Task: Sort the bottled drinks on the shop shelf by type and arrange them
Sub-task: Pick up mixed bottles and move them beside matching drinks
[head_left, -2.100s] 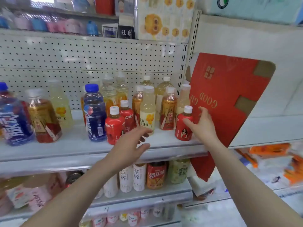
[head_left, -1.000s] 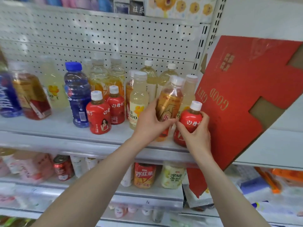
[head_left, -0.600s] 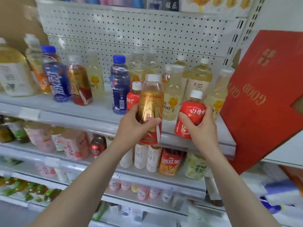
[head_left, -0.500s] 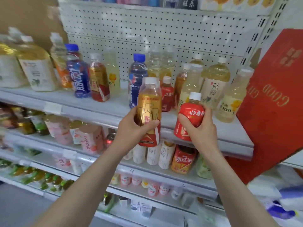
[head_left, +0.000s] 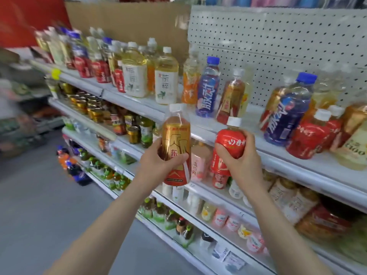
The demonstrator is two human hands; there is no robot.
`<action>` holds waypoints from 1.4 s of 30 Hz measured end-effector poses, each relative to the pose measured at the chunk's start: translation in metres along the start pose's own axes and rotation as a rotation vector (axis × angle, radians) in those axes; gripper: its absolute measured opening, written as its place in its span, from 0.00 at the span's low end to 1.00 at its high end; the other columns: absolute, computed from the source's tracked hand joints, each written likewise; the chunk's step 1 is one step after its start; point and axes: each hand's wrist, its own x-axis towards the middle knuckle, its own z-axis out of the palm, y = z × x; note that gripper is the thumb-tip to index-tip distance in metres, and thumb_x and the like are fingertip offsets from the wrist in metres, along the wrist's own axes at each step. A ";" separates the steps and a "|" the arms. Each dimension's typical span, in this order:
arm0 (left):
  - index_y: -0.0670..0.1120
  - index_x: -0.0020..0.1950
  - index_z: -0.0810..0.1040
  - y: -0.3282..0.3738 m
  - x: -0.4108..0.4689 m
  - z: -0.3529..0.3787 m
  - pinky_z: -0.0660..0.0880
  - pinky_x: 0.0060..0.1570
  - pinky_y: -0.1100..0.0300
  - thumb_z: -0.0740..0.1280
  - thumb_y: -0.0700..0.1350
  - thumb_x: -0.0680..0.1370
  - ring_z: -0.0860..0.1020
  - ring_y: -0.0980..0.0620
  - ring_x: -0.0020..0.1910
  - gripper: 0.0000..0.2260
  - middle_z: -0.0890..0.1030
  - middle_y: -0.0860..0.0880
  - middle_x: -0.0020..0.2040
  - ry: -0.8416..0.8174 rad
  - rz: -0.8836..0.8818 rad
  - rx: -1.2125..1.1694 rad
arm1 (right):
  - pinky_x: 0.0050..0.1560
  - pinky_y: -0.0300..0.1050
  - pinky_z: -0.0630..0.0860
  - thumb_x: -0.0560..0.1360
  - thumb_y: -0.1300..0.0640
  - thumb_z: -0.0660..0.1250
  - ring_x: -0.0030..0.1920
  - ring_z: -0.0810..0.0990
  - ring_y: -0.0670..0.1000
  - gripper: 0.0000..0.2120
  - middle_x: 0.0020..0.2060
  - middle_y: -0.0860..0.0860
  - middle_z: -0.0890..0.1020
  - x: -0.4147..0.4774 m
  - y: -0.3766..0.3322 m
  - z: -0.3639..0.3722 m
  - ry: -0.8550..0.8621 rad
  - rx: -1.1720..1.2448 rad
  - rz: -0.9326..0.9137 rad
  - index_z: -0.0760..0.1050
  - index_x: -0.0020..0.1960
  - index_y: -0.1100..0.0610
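**Step in hand.** Two bottles are off the shelf [head_left: 297, 168] and held in front of its edge, touching nothing on it. This looks like the carrying stage of the sort: picked, not yet placed.

**Hands.**
- The left hand [head_left: 156, 157] has thumb and fingers wrapped round the middle of the gold bottle [head_left: 176, 139], which is upright.
- The right hand [head_left: 241, 162] grips the red bottle [head_left: 231, 142] from the side and behind. That bottle is upright and level with the shelf lip.

**Next move, as judged.**
- A matching gold one [head_left: 230, 100] stands beside a blue bottle [head_left: 208, 90], so the held gold bottle probably belongs there.
- Red ones [head_left: 309, 137] cluster to the right, and more red labels [head_left: 99, 70] show far left, too blurred to match.
- Either placement needs a gap between close neighbours and a straight set-down so nothing is knocked.

**Materials and shapes.**
- Both held bottles are clear plastic with glossy printed sleeves and white screw caps.
- The gold bottle is tall and slim with a tapering neck.
- The red bottle is short and squat with a rounded shoulder, likely the steadier of the two once standing.
- The sleeves look slick, so a firm grip is advisable.
- The shelf is smooth white metal with a raised front rail, backed by perforated pegboard [head_left: 278, 36].
- Large tea bottles [head_left: 166, 80] further along are blocky and square-shouldered.
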 end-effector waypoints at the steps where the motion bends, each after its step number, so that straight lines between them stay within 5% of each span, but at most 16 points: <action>1: 0.55 0.60 0.77 -0.002 0.003 -0.011 0.81 0.53 0.48 0.78 0.59 0.61 0.84 0.53 0.49 0.29 0.85 0.53 0.50 0.011 -0.008 -0.008 | 0.48 0.43 0.78 0.72 0.44 0.75 0.49 0.79 0.45 0.29 0.57 0.44 0.76 0.003 -0.004 0.013 -0.017 0.010 -0.001 0.63 0.67 0.40; 6: 0.54 0.57 0.77 -0.012 0.029 -0.054 0.82 0.51 0.51 0.79 0.48 0.70 0.84 0.56 0.46 0.19 0.86 0.53 0.47 0.055 -0.001 -0.027 | 0.46 0.41 0.78 0.71 0.42 0.75 0.48 0.79 0.39 0.28 0.52 0.37 0.75 0.023 -0.013 0.067 -0.061 0.036 -0.025 0.62 0.64 0.35; 11: 0.54 0.59 0.77 -0.024 0.078 -0.081 0.82 0.50 0.53 0.80 0.50 0.67 0.84 0.56 0.47 0.22 0.85 0.53 0.49 0.073 0.019 -0.016 | 0.51 0.50 0.81 0.71 0.40 0.75 0.49 0.80 0.41 0.28 0.54 0.39 0.77 0.060 -0.014 0.113 -0.049 0.014 -0.052 0.63 0.64 0.34; 16: 0.56 0.58 0.76 -0.026 0.143 -0.102 0.81 0.49 0.56 0.80 0.48 0.68 0.83 0.60 0.45 0.22 0.85 0.53 0.49 0.050 0.037 0.021 | 0.50 0.46 0.81 0.69 0.38 0.74 0.48 0.80 0.39 0.27 0.52 0.32 0.74 0.105 -0.023 0.150 -0.013 0.023 -0.086 0.60 0.59 0.24; 20: 0.58 0.56 0.76 -0.026 0.191 -0.116 0.80 0.48 0.58 0.79 0.46 0.69 0.83 0.60 0.45 0.20 0.85 0.53 0.49 0.017 0.058 0.016 | 0.52 0.54 0.83 0.68 0.38 0.75 0.52 0.81 0.44 0.32 0.59 0.41 0.76 0.140 -0.027 0.175 0.052 0.010 -0.094 0.62 0.67 0.33; 28: 0.58 0.60 0.75 -0.032 0.267 -0.138 0.81 0.51 0.53 0.78 0.55 0.63 0.83 0.60 0.47 0.27 0.85 0.56 0.50 -0.114 0.089 -0.019 | 0.57 0.51 0.74 0.70 0.37 0.74 0.59 0.72 0.52 0.36 0.61 0.49 0.74 0.194 -0.028 0.209 0.203 -0.310 -0.057 0.60 0.72 0.40; 33: 0.59 0.59 0.76 -0.037 0.305 -0.160 0.81 0.53 0.50 0.78 0.60 0.60 0.83 0.60 0.48 0.29 0.85 0.58 0.49 -0.256 0.108 -0.037 | 0.59 0.51 0.75 0.73 0.38 0.71 0.58 0.75 0.51 0.36 0.62 0.49 0.76 0.206 -0.036 0.242 0.279 -0.347 0.055 0.59 0.75 0.43; 38: 0.58 0.63 0.75 -0.044 0.331 -0.189 0.80 0.49 0.59 0.79 0.58 0.62 0.82 0.62 0.49 0.31 0.84 0.57 0.51 -0.362 0.134 -0.049 | 0.66 0.59 0.75 0.73 0.36 0.70 0.64 0.75 0.56 0.39 0.67 0.52 0.73 0.212 -0.046 0.273 0.393 -0.431 0.123 0.58 0.77 0.45; 42: 0.61 0.64 0.71 -0.050 0.344 -0.205 0.76 0.46 0.65 0.77 0.54 0.67 0.80 0.63 0.51 0.28 0.80 0.61 0.53 -0.416 0.143 -0.055 | 0.67 0.53 0.73 0.74 0.39 0.72 0.67 0.73 0.56 0.39 0.70 0.53 0.65 0.214 -0.054 0.288 0.470 -0.501 0.162 0.58 0.78 0.47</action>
